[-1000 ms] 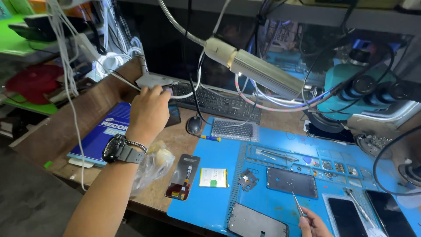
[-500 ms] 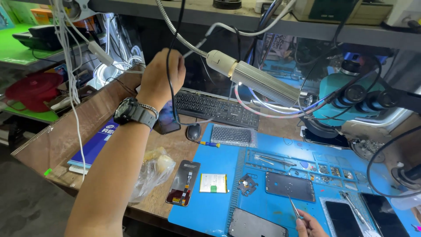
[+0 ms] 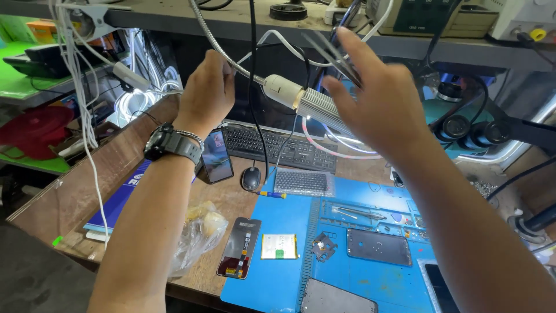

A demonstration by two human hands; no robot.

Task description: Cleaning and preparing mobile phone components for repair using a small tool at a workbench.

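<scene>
Cluttered wooden worktop (image 3: 81,197) with a blue rubber repair mat (image 3: 289,278).
Left hand (image 3: 205,93) grips the flexible metal lamp neck (image 3: 217,43); right hand (image 3: 376,98) pinches thin metal tweezers (image 3: 333,52) above the black keyboard (image 3: 278,148).

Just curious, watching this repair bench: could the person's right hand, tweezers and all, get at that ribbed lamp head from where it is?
Probably yes. The right hand, holding tweezers, hangs right beside the lamp head, with nothing between them; the left hand grips the gooseneck farther along.
</scene>
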